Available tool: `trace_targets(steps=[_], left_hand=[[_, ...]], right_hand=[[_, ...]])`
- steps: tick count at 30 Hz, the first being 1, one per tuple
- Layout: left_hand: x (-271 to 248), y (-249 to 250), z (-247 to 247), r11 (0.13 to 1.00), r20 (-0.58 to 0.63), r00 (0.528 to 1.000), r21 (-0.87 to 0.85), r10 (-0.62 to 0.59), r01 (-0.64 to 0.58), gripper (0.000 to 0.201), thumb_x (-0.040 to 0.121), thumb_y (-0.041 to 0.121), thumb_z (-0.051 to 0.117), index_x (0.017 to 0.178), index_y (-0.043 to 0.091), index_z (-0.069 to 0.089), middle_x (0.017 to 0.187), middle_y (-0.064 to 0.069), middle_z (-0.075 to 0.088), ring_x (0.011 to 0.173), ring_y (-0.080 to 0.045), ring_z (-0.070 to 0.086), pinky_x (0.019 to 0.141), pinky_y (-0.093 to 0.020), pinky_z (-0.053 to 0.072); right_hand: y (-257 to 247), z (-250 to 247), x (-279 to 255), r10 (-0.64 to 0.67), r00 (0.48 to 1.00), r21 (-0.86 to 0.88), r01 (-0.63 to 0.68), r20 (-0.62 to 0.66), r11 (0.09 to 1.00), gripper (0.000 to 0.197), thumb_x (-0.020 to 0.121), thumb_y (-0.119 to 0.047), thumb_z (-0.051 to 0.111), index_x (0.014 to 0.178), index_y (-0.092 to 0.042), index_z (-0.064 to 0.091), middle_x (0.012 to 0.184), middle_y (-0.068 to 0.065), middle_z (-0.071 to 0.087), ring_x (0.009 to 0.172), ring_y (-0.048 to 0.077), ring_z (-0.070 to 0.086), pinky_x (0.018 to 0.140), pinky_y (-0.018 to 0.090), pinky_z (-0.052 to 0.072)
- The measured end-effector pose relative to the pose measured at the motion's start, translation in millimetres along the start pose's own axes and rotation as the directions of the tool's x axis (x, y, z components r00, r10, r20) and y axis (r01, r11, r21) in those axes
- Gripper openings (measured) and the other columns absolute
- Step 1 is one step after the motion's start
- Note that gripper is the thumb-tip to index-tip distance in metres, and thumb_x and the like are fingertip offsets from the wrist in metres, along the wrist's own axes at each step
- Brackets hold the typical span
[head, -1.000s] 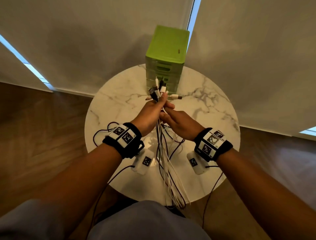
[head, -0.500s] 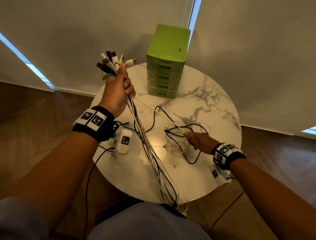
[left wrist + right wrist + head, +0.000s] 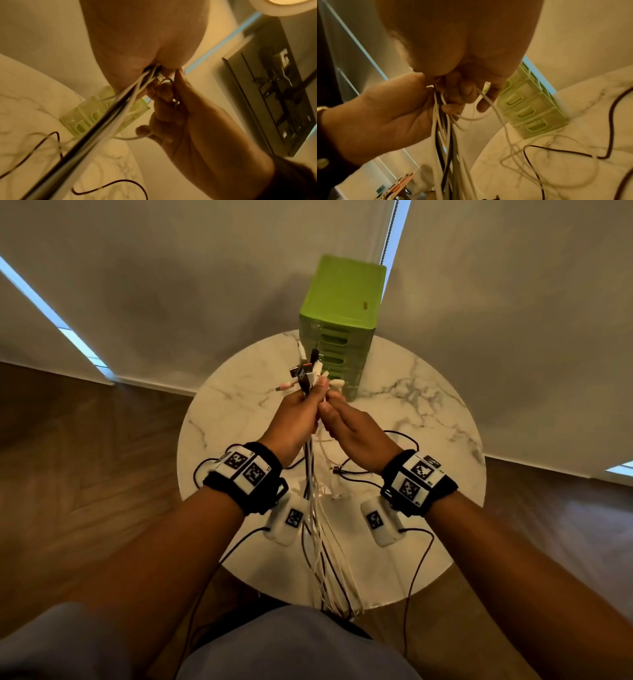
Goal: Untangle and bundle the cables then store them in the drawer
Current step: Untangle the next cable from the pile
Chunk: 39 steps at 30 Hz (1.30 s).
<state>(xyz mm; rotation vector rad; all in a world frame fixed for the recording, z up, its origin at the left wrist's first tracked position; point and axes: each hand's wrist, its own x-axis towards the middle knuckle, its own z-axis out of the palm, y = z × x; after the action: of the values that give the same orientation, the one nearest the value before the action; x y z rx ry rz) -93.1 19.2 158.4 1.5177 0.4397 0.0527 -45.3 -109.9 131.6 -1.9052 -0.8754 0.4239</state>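
My left hand grips a bunch of white and black cables near their plug ends, held above the round marble table. The strands hang down past the table's near edge. Pressed against it from the right, my right hand pinches a thin white cable beside the bunch. In the left wrist view the bunch runs taut out of my left fist, with the right hand next to it. The green drawer unit stands at the table's far edge, all its drawers closed.
A loose black cable and thin white strands lie on the marble to the right of my hands. Pale blinds hang behind the table and wooden floor surrounds it. Sensor leads dangle from both wrists.
My left hand has come down from high on the left back to the middle with the bunch. The right hand has left the loose cables on the table and risen to meet it.
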Motion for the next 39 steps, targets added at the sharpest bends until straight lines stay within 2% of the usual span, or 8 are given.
trace_targets(steps=[3, 6, 13, 18, 22, 28, 34, 39], left_hand=[[6, -1, -6, 0.995, 0.018, 0.996, -0.038, 0.088, -0.088, 0.027, 0.109, 0.034, 0.039, 0.115, 0.027, 0.065, 0.099, -0.001, 0.078, 0.075, -0.004, 0.066, 0.065, -0.023, 0.044], [9, -3, -12, 0.989, -0.001, 0.991, -0.064, 0.137, -0.137, 0.025, 0.110, 0.029, 0.037, 0.124, 0.029, 0.057, 0.090, -0.003, 0.078, 0.070, -0.005, 0.064, 0.055, -0.021, 0.040], [27, 10, -47, 0.962, -0.259, 0.958, -0.208, 0.121, -0.177, 0.028, 0.108, 0.030, 0.043, 0.082, 0.022, 0.050, 0.054, 0.009, 0.048, 0.057, -0.011, 0.046, 0.050, -0.024, 0.031], [30, 27, -85, 0.933, -0.338, 0.923, -0.236, 0.182, -0.271, 0.022, 0.108, 0.029, 0.042, 0.091, 0.022, 0.053, 0.057, 0.008, 0.039, 0.054, -0.010, 0.040, 0.048, -0.024, 0.028], [19, 21, -81, 0.962, -0.245, 0.936, -0.040, 0.253, -0.271, 0.026, 0.109, 0.037, 0.039, 0.092, 0.022, 0.052, 0.057, 0.010, 0.044, 0.059, -0.008, 0.040, 0.055, -0.025, 0.031], [8, 10, -52, 0.957, -0.056, 0.963, 0.135, 0.265, -0.256, 0.034, 0.108, 0.038, 0.040, 0.086, 0.016, 0.053, 0.074, -0.001, 0.052, 0.063, -0.010, 0.044, 0.059, -0.024, 0.038], [5, 19, -28, 0.976, 0.056, 0.975, 0.032, 0.214, -0.216, 0.024, 0.105, 0.043, 0.046, 0.093, 0.024, 0.054, 0.085, -0.005, 0.047, 0.080, -0.023, 0.043, 0.063, -0.031, 0.039], [5, 24, -5, 0.974, 0.139, 0.969, -0.128, 0.204, -0.186, 0.019, 0.105, 0.035, 0.050, 0.113, 0.018, 0.054, 0.083, 0.003, 0.049, 0.070, -0.009, 0.049, 0.050, -0.019, 0.037]], right_hand=[[10, -3, -6, 0.078, 0.993, 0.123, -0.089, 0.091, 0.988, 0.032, 0.106, -0.042, 0.035, 0.080, -0.038, 0.054, 0.069, -0.012, 0.053, 0.062, 0.009, 0.049, 0.064, 0.033, 0.045], [26, -7, -17, 0.176, 0.971, -0.010, -0.177, 0.161, 0.984, 0.042, 0.104, -0.051, 0.037, 0.081, -0.020, 0.053, 0.069, -0.002, 0.056, 0.064, 0.015, 0.055, 0.071, 0.038, 0.051], [78, -11, -49, 0.426, 0.857, -0.310, -0.337, 0.291, 0.889, 0.051, 0.103, -0.055, 0.031, 0.074, -0.019, 0.052, 0.068, 0.000, 0.062, 0.064, 0.014, 0.057, 0.072, 0.030, 0.045], [111, -33, -72, 0.535, 0.820, -0.379, -0.438, 0.205, 0.815, 0.057, 0.099, -0.062, 0.028, 0.073, -0.019, 0.054, 0.074, 0.007, 0.067, 0.073, 0.022, 0.061, 0.085, 0.036, 0.049], [100, -38, -60, 0.486, 0.869, -0.270, -0.449, 0.089, 0.852, 0.053, 0.101, -0.056, 0.033, 0.083, -0.015, 0.060, 0.070, 0.008, 0.065, 0.072, 0.027, 0.065, 0.081, 0.042, 0.054], [55, -32, -36, 0.308, 0.951, -0.183, -0.298, 0.029, 0.937, 0.038, 0.107, -0.038, 0.033, 0.143, -0.028, 0.037, 0.089, -0.003, 0.074, 0.082, 0.009, 0.068, 0.073, 0.008, 0.046], [70, -40, -51, 0.411, 0.904, -0.602, -0.264, 0.117, 0.753, 0.035, 0.100, -0.022, 0.049, 0.133, -0.029, 0.059, 0.122, -0.005, 0.067, 0.117, 0.020, 0.059, 0.101, 0.038, 0.044], [68, -47, -77, 0.398, 0.917, -0.411, -0.364, -0.003, 0.836, 0.062, 0.088, 0.001, 0.048, 0.140, -0.032, 0.046, 0.098, -0.019, 0.067, 0.106, 0.017, 0.063, 0.095, 0.032, 0.047]])
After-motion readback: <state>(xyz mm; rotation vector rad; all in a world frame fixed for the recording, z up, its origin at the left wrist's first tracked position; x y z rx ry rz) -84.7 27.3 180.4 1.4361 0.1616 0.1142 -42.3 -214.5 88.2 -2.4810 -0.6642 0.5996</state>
